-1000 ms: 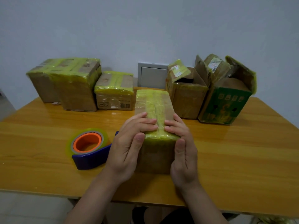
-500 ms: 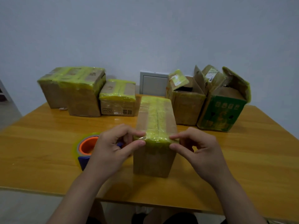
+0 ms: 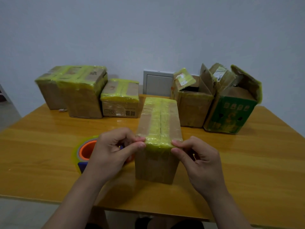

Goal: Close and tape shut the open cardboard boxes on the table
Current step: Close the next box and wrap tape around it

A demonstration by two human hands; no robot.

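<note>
A tall brown cardboard box (image 3: 157, 164) stands in the middle of the table, flaps closed, yellow tape running along its top seam and over the near edge. My left hand (image 3: 113, 152) pinches the box's near top left corner between thumb and fingers. My right hand (image 3: 197, 156) pinches the near top right corner the same way. A tape dispenser (image 3: 85, 153) with an orange core and blue body lies left of the box, partly hidden behind my left hand. At the back right, a brown box (image 3: 192, 103) and a green box (image 3: 229, 114) stand with flaps open.
Three taped boxes sit at the back left: a large pair (image 3: 74, 91) and a smaller one (image 3: 120, 99). The wooden table (image 3: 247, 162) has bare surface to the right and front. A grey wall panel (image 3: 157, 83) is behind the boxes.
Both hands went from lying flat over the box's near top edge to pinching its two near corners. The camera view shifted slightly; the box stayed put.
</note>
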